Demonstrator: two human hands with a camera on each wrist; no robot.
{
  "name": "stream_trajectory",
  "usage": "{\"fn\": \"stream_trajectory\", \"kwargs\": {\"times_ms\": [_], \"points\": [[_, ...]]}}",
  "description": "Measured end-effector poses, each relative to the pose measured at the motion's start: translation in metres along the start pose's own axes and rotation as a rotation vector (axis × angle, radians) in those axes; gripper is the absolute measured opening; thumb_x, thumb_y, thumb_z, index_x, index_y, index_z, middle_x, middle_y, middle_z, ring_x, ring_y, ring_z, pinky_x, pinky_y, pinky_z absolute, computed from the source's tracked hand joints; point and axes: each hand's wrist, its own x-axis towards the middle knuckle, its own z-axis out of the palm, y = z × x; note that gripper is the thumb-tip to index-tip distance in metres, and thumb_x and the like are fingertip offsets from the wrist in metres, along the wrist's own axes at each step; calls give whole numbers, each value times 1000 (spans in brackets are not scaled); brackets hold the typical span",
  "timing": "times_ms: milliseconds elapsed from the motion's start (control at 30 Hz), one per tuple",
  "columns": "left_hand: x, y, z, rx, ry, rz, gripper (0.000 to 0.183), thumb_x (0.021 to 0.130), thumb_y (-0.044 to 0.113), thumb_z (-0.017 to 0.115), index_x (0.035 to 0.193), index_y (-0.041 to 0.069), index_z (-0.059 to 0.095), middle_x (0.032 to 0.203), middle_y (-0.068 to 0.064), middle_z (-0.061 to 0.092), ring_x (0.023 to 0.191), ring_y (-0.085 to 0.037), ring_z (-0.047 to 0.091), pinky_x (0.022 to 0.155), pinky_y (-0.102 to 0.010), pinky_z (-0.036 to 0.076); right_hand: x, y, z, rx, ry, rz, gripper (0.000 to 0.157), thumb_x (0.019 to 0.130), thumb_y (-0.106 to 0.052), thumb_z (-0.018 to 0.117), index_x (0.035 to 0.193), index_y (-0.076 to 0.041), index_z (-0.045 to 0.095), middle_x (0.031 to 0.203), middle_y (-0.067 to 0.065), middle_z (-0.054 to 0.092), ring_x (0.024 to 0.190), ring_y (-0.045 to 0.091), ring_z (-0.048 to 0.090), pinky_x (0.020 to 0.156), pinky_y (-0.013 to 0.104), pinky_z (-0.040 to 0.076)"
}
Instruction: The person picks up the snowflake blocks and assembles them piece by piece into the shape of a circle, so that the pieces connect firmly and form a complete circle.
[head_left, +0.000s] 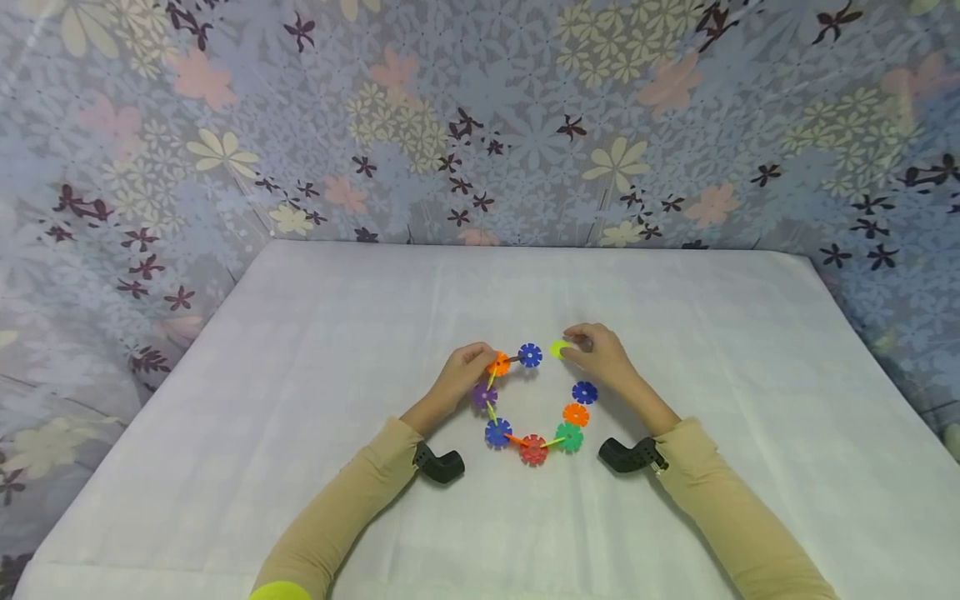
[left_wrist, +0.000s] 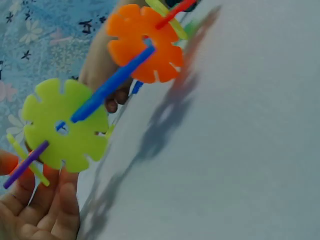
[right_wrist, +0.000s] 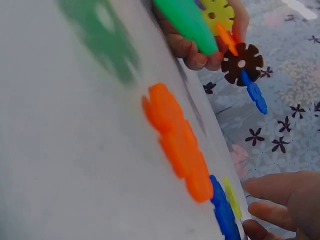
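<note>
A curved chain of interlocking snowflake discs (head_left: pixel 533 450) runs between the hands in the head view, some discs face-up, some edge-on. My left hand (head_left: pixel 465 371) pinches the orange disc (head_left: pixel 498 364) near one end. Beyond its fingertips, a brown disc (right_wrist: pixel 242 64) leads to a blue end disc (head_left: pixel 530 355). In the left wrist view, a yellow-green link (left_wrist: pixel 75 135) and an orange disc (left_wrist: pixel 140 35) hang over their shadows. Right of the chain's opening, my right hand (head_left: pixel 600 358) has its fingers spread beside a separate yellow-green disc (head_left: pixel 556 348), the thumb overlapping its edge.
Close below the right hand lie a blue disc (head_left: pixel 585 392) and an orange disc (head_left: pixel 576 415). A white cloth covers the table (head_left: pixel 337 317), and a flowered curtain (head_left: pixel 480 125) hangs behind it. Black wrist mounts (head_left: pixel 442 465) stick out inward from both sleeves.
</note>
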Motion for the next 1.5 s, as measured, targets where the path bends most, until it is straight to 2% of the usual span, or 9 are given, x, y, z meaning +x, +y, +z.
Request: {"fn": "stream_trajectory", "kwargs": {"times_ms": [233, 433, 533, 600, 733, 867, 967, 1233, 1500], "points": [[1, 2, -2, -48, -35, -42, 20, 92, 16, 49, 76, 3, 52, 62, -3, 44, 58, -18, 38, 56, -25, 34, -1, 4, 4, -41, -27, -14, 35, 80, -10, 66, 107, 10, 56, 97, 20, 54, 92, 33, 49, 82, 45, 37], [-3, 14, -6, -58, -114, -89, 32, 92, 20, 47, 95, -11, 57, 76, -4, 53, 61, -11, 40, 58, -22, 35, -2, 6, 9, -70, -26, -47, 34, 78, -9, 69, 104, 9, 59, 93, 18, 54, 89, 31, 49, 80, 43, 39], [0, 11, -10, -98, -164, -159, 39, 91, 26, 50, 105, -9, 59, 91, -6, 57, 63, -8, 41, 55, -19, 35, -2, 6, 10, -32, -10, -19, 28, 76, -7, 70, 98, 5, 58, 89, 14, 54, 84, 27, 48, 76, 40, 40], [5, 3, -12, -130, -188, -203, 41, 89, 28, 52, 105, -9, 59, 92, -6, 58, 62, -8, 41, 53, -17, 35, -2, 6, 10, 12, 2, -7, 24, 76, -6, 70, 94, 2, 57, 84, 11, 53, 77, 25, 47, 70, 36, 40], [6, 4, -14, -140, -195, -221, 38, 88, 22, 54, 104, -11, 59, 95, -8, 61, 64, -8, 45, 55, -17, 37, -4, 2, 9, 153, -17, -68, 16, 77, -2, 68, 86, -2, 55, 76, 7, 52, 67, 21, 47, 59, 29, 40], [5, 6, -13, -139, -179, -202, 34, 87, 17, 55, 103, -12, 59, 90, -5, 61, 66, -9, 46, 59, -18, 37, -7, -7, 8, 304, -130, -173, 9, 79, 1, 65, 82, -1, 57, 78, 8, 56, 68, 19, 52, 63, 26, 45], [4, 5, -12, -124, -171, -176, 30, 87, 14, 56, 103, -11, 60, 88, -2, 61, 72, -10, 48, 65, -20, 40, -13, -20, 6, 381, -184, -224, 7, 79, 7, 62, 80, 2, 58, 80, 11, 58, 72, 21, 55, 69, 31, 47], [3, 0, -12, -21, -174, -35, 21, 85, 8, 58, 95, -10, 62, 83, -3, 63, 77, -14, 54, 73, -26, 43, -24, -49, 2, 351, -169, -226, 7, 77, 9, 63, 75, 4, 58, 77, 11, 59, 73, 22, 57, 70, 32, 48], [4, 0, -11, 9, -189, -55, 21, 86, 12, 59, 90, -8, 63, 80, -4, 63, 75, -15, 54, 72, -26, 43, -25, -52, 5, 330, -96, -258, 7, 75, 12, 63, 75, 6, 59, 75, 15, 59, 71, 25, 58, 67, 32, 49]]}}
